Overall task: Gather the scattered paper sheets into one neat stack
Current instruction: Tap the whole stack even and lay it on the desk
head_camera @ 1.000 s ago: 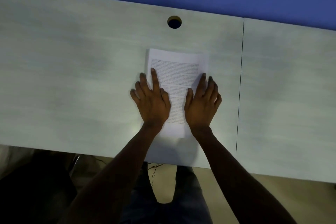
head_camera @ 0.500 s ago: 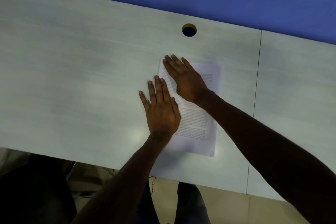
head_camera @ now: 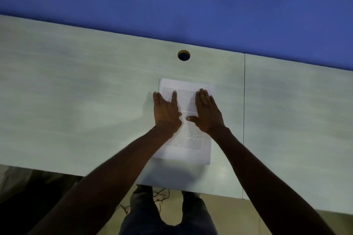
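A stack of white printed paper sheets [head_camera: 188, 139] lies on the pale desk [head_camera: 76, 101], its edges nearly lined up. My left hand [head_camera: 165, 111] rests flat along the stack's left edge, fingers pointing away from me, partly on the desk. On the right half of the top sheet my right hand [head_camera: 207, 113] lies flat, thumb stretched toward the left hand. Both palms press down and neither grips a sheet. The hands and forearms hide the middle and lower left of the stack.
A round cable hole [head_camera: 183, 55] sits in the desk beyond the paper. A seam [head_camera: 244, 101] between desk panels runs to the right of the stack. A blue wall [head_camera: 172, 2] rises behind the desk. The near desk edge [head_camera: 57, 171] runs below my forearms.
My right hand has come back from the stack's far left corner to its right half. My left hand has slid a little farther up along the left edge.
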Motion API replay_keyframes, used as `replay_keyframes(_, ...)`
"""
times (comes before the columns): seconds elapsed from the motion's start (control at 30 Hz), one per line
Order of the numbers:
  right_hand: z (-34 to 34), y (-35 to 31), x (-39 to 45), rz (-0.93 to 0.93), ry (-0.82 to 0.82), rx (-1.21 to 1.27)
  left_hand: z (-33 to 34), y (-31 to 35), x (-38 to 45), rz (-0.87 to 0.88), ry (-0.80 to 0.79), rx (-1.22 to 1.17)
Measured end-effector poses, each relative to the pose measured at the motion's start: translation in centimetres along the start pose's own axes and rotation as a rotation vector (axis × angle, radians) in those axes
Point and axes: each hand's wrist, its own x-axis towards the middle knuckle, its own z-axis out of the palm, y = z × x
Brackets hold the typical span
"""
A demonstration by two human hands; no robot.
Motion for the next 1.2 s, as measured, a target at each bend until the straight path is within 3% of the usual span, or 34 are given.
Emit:
replay_keyframes(0.2,-0.7,3.0,3.4,-0.010,-0.133,-0.060,-3.6,-0.1,1.1,0.107,-0.152,0.190)
replay_keyframes(0.37,0.5,1.1,0.0,0.110,0.144,-0.089,-4.1,0.5,1.2,0.151,-0.266,0.319)
replay_keyframes(0.43,3.7,-0.6,-4.0,0.041,0.239,0.000,-4.2,0.6,0.8,0.150,-0.263,0.311)
replay_keyframes(0.6,9.4,-2.0,-12.4,-0.010,0.245,0.096,-5.2,0.6,-0.3,0.127,-0.241,0.324)
replay_keyframes(0.83,10.7,-0.3,-17.5,-0.146,0.207,-0.018,-5.7,0.2,-1.1,0.111,-0.233,0.265)
replay_keyframes(0.97,10.6,1.0,-19.7,-0.297,0.316,-0.053,-4.5,-0.2,-0.4,0.076,-0.232,0.219)
replay_keyframes(1.07,9.6,-1.7,-17.8,-0.328,0.382,-0.018,-3.3,-0.2,0.4,0.041,-0.247,0.140)
replay_keyframes(1.2,9.0,-8.2,-12.9,-0.367,0.346,0.149,-2.7,-0.2,0.7,0.041,-0.268,0.020)
